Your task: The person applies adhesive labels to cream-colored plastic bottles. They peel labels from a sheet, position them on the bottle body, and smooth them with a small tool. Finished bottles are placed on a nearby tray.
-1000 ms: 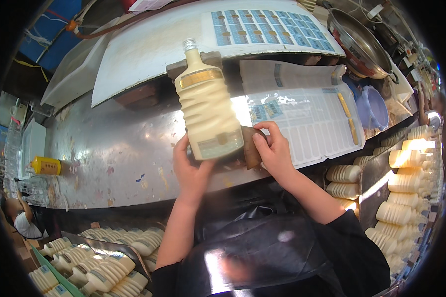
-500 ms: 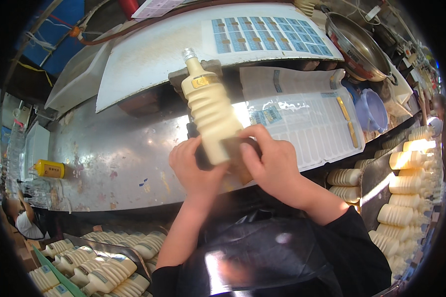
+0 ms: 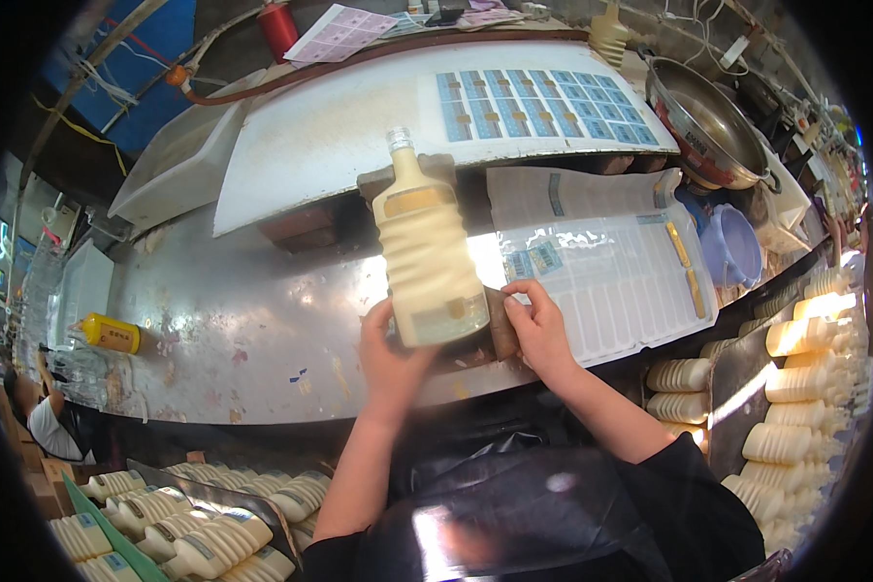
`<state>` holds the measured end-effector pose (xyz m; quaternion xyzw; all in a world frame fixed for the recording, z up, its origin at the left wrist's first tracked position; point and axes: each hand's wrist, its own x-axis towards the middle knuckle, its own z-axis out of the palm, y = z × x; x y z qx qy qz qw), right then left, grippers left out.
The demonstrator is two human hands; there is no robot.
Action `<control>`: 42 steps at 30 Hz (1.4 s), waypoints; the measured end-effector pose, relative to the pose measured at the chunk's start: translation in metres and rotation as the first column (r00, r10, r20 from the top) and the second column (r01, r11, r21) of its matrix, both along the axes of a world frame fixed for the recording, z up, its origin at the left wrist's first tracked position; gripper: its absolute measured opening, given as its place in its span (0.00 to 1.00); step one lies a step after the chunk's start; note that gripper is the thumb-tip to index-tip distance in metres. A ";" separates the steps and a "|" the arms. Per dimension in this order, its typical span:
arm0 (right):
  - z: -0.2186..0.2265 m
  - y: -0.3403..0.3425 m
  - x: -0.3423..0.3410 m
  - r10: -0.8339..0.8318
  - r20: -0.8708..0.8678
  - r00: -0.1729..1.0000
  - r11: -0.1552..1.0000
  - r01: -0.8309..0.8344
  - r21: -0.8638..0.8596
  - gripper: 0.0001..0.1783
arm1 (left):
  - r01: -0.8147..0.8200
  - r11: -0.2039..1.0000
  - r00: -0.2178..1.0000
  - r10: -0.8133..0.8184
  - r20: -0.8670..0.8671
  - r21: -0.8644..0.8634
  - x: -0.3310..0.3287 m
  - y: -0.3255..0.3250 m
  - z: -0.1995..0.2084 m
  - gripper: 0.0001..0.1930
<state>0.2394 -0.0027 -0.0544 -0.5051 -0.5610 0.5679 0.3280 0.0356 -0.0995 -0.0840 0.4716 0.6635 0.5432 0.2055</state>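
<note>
Cream bottle point(image 3: 429, 254) above bench point(image 3: 213, 335), neck pointing away, shoulder at dark block point(image 3: 440, 167). Left hand point(image 3: 392, 367): grip holding bottle's lower left edge. Right hand point(image 3: 541, 337): grip narrow, pinching brown pad point(image 3: 500, 328) just beside bottle's lower right edge. Yellow bottle point(image 3: 112, 335) on bench, far left. Blue labels point(image 3: 538, 105) on white board point(image 3: 325, 116) beyond.

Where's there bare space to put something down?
On the speckled metal tabletop between the yellow bottle and left hand. The white board is also bare left of the blue labels. Crowded around the cream bottle and right hand.
</note>
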 end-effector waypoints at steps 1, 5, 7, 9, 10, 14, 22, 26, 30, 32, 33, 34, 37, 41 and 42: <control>-0.006 0.005 0.002 0.016 -0.018 1.000 1.000 -0.016 0.021 0.10 | -0.007 1.000 1.000 0.007 0.021 0.008 0.000 0.001 -0.001 0.42; -0.009 0.029 0.015 -0.037 -0.102 0.994 0.999 0.035 -0.021 0.13 | -0.059 0.997 0.993 0.065 -0.099 0.058 -0.001 0.002 0.022 0.37; 0.003 0.041 0.019 -0.114 -0.156 0.981 0.991 0.100 -0.090 0.14 | -0.058 0.987 0.940 0.104 -0.325 0.148 0.000 0.001 0.057 0.34; 0.018 0.048 0.022 -0.177 -0.220 0.959 0.978 0.146 -0.148 0.15 | 0.007 0.963 0.791 0.160 -0.590 0.270 -0.001 0.008 0.090 0.33; 0.025 0.052 0.025 -0.134 -0.183 0.974 0.978 0.100 -0.184 0.17 | 0.058 0.966 0.732 0.129 -0.669 0.251 0.000 0.011 0.093 0.31; 0.039 0.062 0.013 -0.051 -0.327 0.944 0.998 0.057 0.010 0.19 | 0.214 0.963 0.482 0.041 -0.875 0.163 0.010 0.020 0.088 0.24; 0.084 0.062 0.010 0.069 -0.081 0.994 0.837 -0.014 0.548 0.15 | 0.370 0.928 0.430 -0.124 -0.894 0.050 0.017 0.030 0.091 0.25; 0.084 0.078 0.015 0.075 -0.216 0.973 0.984 -0.038 0.171 0.12 | 0.109 0.994 0.745 -0.091 -0.660 -0.013 0.001 0.031 0.081 0.58; 0.080 0.083 0.032 0.121 -0.044 0.992 0.989 -0.124 -0.077 0.15 | 0.081 0.997 0.967 -0.074 -0.242 0.018 0.004 0.019 0.041 0.62; 0.048 0.075 0.049 0.116 0.153 0.981 0.993 -0.112 -0.041 0.17 | 0.035 0.999 0.901 -0.031 -0.432 0.001 0.010 0.021 0.032 0.60; 0.040 0.068 0.058 0.117 0.281 0.952 0.993 -0.106 -0.054 0.17 | 0.009 1.000 0.852 -0.005 -0.523 0.005 0.012 0.022 0.028 0.60; 0.035 0.061 0.066 0.118 0.376 0.919 0.991 -0.133 0.013 0.15 | 0.028 1.000 0.897 -0.021 -0.441 0.009 0.005 0.022 0.023 0.56; 0.021 0.045 0.082 0.044 0.565 0.824 0.938 -0.229 0.261 0.13 | 0.042 0.999 0.887 -0.027 -0.460 0.022 0.003 0.020 0.031 0.50; 0.017 0.061 0.082 -0.122 0.571 0.812 0.793 -0.266 0.547 0.12 | 0.075 0.997 0.856 -0.045 -0.514 0.037 -0.002 0.018 0.040 0.51; 0.021 0.069 0.076 -0.147 0.557 0.818 0.759 -0.268 0.593 0.12 | 0.083 0.996 0.853 -0.048 -0.520 0.045 -0.005 0.017 0.040 0.51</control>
